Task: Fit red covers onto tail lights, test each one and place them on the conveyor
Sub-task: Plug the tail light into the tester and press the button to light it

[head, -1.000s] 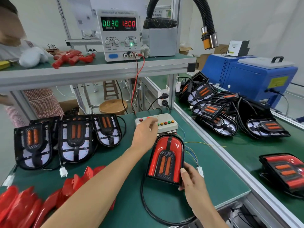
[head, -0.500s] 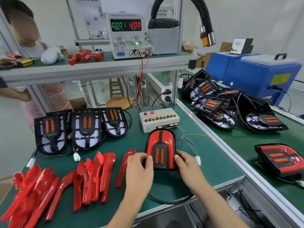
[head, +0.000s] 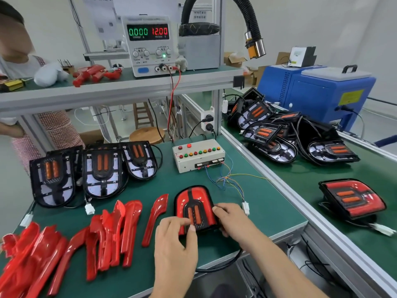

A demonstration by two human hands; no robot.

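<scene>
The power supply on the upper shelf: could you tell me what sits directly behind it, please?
Behind the power supply only white papers on the wall show; anything lower is covered.

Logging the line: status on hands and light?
Left hand and right hand both grip covered tail light on bench. Conveyor not reached. Nothing blocking.

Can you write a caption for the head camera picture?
Both hands grip a red-covered tail light on the green workbench.
</scene>
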